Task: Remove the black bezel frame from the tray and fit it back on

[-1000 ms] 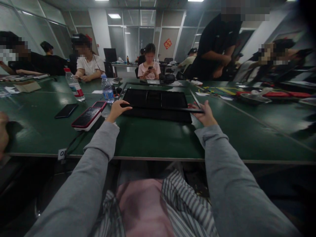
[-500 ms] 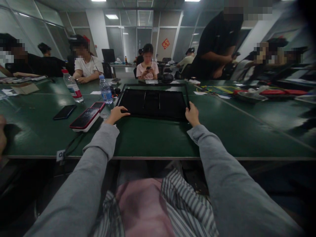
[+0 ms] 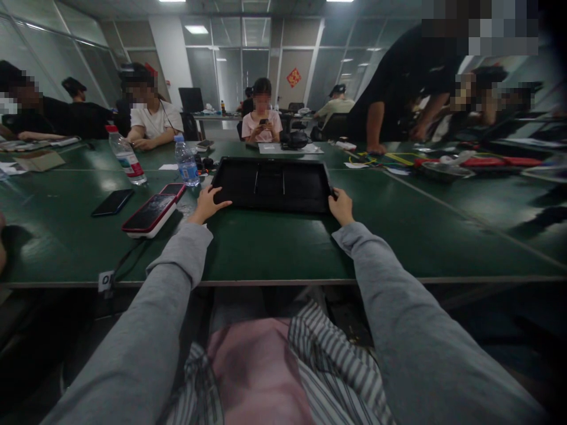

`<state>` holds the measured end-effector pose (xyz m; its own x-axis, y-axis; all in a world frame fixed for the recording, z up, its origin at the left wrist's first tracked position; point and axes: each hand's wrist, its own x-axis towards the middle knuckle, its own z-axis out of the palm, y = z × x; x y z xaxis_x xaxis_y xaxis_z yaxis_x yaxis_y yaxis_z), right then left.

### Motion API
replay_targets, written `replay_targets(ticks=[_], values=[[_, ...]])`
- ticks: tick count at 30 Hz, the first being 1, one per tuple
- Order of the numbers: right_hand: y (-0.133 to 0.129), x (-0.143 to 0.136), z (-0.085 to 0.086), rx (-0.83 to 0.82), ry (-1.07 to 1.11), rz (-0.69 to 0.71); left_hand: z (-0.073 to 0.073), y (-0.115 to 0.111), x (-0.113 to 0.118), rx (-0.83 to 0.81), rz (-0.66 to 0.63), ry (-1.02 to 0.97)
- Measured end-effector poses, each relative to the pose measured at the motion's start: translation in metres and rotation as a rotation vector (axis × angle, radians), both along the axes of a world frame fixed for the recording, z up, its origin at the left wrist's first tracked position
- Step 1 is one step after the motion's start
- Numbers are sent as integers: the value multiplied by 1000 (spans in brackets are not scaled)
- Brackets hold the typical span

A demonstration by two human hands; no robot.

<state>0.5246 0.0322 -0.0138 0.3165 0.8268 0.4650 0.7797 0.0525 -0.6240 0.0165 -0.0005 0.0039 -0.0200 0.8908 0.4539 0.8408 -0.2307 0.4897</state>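
Note:
A wide black rectangular frame point(image 3: 328, 177) sits around or on a dark panel point(image 3: 241, 184) with two thin pale upright lines near its middle; the exact fit between them is too dark to tell. At the near left corner, my left hand point(image 3: 207, 205) holds the frame's side, thumb and forefinger somewhat apart across the edge. My right hand point(image 3: 342, 206) is closed on the right side of the frame, its fingers curled around the edge. Both rest low, close to the green tabletop point(image 3: 274, 248).
Left of the frame are a red-rimmed device point(image 3: 150, 213) with a cable, a dark phone point(image 3: 113, 202) and two water bottles, one blue-capped point(image 3: 187, 162), one red-capped point(image 3: 126, 156). Beyond sit several people. At right, a person in black leans a hand point(image 3: 375, 149) on the table near coloured cables.
The frame has come down from slightly above the panel, lowered by both my hands. At the right, the person in black has bent forward and put a hand on the table.

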Motion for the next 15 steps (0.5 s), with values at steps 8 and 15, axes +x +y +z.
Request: replay_targets(ticks=[8, 15], values=[[-4, -1, 2, -5, 93, -86, -10, 19, -10, -45, 105, -353], [1, 5, 0, 14, 119, -104, -9, 21, -10, -130, 135, -314]])
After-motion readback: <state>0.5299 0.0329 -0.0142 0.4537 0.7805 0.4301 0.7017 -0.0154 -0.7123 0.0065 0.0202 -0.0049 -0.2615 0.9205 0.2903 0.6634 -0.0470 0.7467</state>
